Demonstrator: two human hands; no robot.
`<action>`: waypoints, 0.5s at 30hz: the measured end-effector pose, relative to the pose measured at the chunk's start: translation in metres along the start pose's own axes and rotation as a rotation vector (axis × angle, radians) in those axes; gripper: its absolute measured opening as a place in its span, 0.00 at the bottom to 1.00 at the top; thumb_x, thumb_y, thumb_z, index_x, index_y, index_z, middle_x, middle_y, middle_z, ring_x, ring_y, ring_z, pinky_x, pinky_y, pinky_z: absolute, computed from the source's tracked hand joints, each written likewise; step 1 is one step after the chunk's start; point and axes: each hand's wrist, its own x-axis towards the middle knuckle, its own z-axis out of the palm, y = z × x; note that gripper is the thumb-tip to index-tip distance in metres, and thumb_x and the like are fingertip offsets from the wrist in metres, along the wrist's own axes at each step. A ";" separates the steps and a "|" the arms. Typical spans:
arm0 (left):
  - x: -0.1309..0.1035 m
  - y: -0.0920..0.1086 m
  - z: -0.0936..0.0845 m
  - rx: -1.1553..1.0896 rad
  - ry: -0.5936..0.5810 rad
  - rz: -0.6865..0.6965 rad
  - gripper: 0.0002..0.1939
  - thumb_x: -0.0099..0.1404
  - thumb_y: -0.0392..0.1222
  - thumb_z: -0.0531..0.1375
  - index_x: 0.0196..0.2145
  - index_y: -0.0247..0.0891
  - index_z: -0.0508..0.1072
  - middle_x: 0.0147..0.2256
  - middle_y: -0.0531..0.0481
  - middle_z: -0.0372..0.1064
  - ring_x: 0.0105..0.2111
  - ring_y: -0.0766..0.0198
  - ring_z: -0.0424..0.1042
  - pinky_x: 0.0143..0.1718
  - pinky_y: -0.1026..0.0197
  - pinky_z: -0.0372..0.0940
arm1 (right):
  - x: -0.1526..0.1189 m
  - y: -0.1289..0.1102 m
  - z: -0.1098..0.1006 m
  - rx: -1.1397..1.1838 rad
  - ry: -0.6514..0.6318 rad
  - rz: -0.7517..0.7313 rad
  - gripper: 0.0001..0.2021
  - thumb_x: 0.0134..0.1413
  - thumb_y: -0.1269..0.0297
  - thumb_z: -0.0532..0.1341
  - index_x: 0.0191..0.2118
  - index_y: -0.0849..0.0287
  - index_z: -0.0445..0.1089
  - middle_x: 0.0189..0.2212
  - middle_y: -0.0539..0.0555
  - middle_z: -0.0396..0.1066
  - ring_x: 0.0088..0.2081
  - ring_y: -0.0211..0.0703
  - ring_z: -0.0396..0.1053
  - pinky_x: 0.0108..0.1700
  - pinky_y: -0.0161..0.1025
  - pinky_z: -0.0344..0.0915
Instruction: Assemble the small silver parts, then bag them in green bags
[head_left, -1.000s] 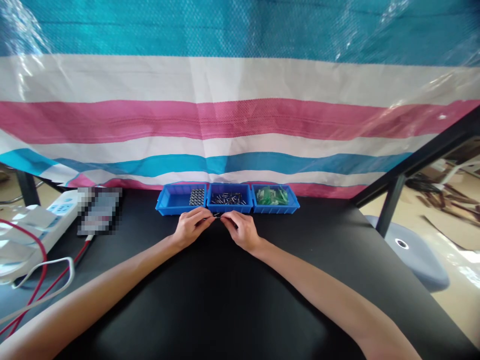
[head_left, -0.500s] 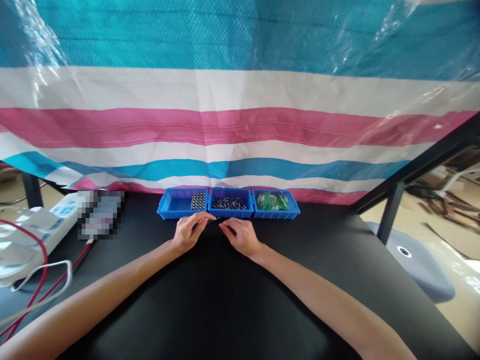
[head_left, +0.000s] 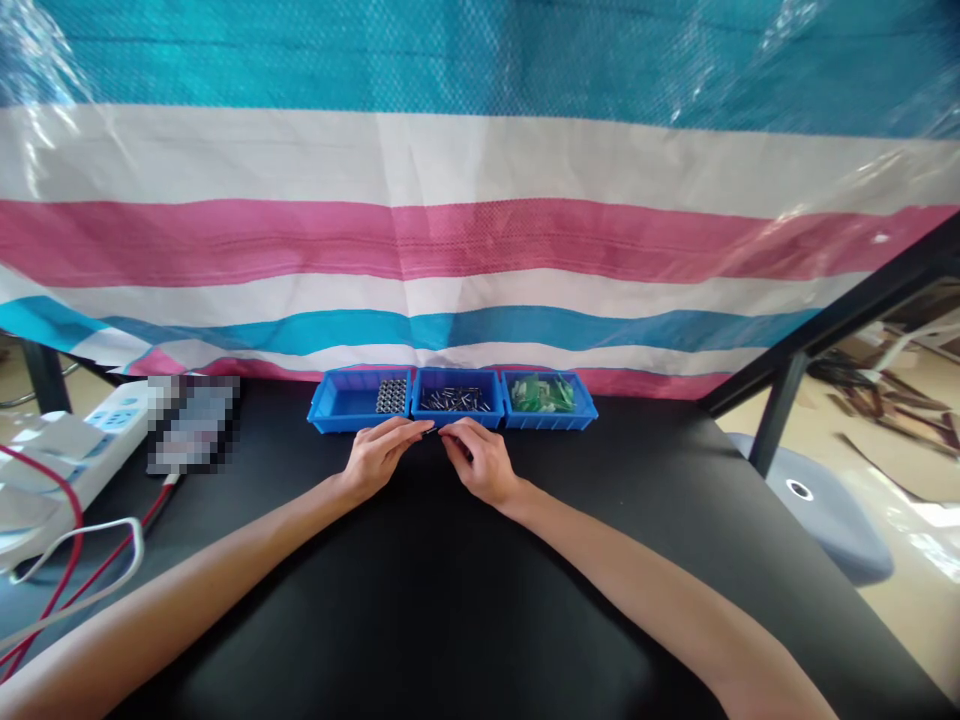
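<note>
My left hand (head_left: 381, 458) is closed in a pinch on a small dark, slim metal piece (head_left: 431, 430), whose tip shows past the fingertips. Facing it, my right hand (head_left: 484, 462) is also pinched, its fingertips close to that tip; whatever it holds is too small to make out. Just behind my hands stands the middle blue bin (head_left: 459, 414) with many loose slim metal pieces (head_left: 454, 399). The left blue bin (head_left: 341, 408) has short metal cylinders (head_left: 391, 396) grouped at its right side. Green-and-clear pieces (head_left: 541, 393) fill the right blue bin (head_left: 551, 422).
A white power strip (head_left: 112, 425) with plugs and red and white cables lies at the left, beside a blurred-out device (head_left: 195, 425). A striped plastic sheet (head_left: 480, 240) hangs behind the black table (head_left: 420, 600). A grey stool (head_left: 814, 510) stands off the right edge.
My two hands have come closer together, and the gap between the dark piece and my right fingertips has narrowed. The whole view has shifted slightly.
</note>
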 end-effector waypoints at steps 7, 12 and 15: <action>0.001 -0.002 0.001 -0.002 0.023 0.011 0.09 0.68 0.38 0.56 0.44 0.38 0.74 0.27 0.53 0.74 0.25 0.71 0.73 0.29 0.70 0.66 | 0.000 -0.001 -0.001 -0.007 -0.011 0.002 0.08 0.64 0.69 0.53 0.44 0.58 0.69 0.35 0.55 0.72 0.34 0.39 0.71 0.35 0.33 0.68; 0.001 0.000 0.001 0.027 0.023 -0.014 0.05 0.67 0.40 0.58 0.35 0.37 0.72 0.27 0.53 0.75 0.25 0.70 0.74 0.29 0.70 0.66 | -0.001 -0.002 -0.001 -0.006 -0.024 0.010 0.08 0.64 0.68 0.54 0.44 0.57 0.69 0.36 0.54 0.71 0.30 0.37 0.69 0.33 0.32 0.67; 0.003 0.002 0.000 0.058 0.023 0.008 0.05 0.68 0.37 0.57 0.35 0.37 0.73 0.30 0.52 0.75 0.28 0.69 0.74 0.31 0.70 0.66 | -0.001 -0.002 -0.001 -0.004 -0.032 0.015 0.08 0.63 0.68 0.54 0.44 0.58 0.69 0.36 0.54 0.71 0.28 0.36 0.67 0.32 0.32 0.67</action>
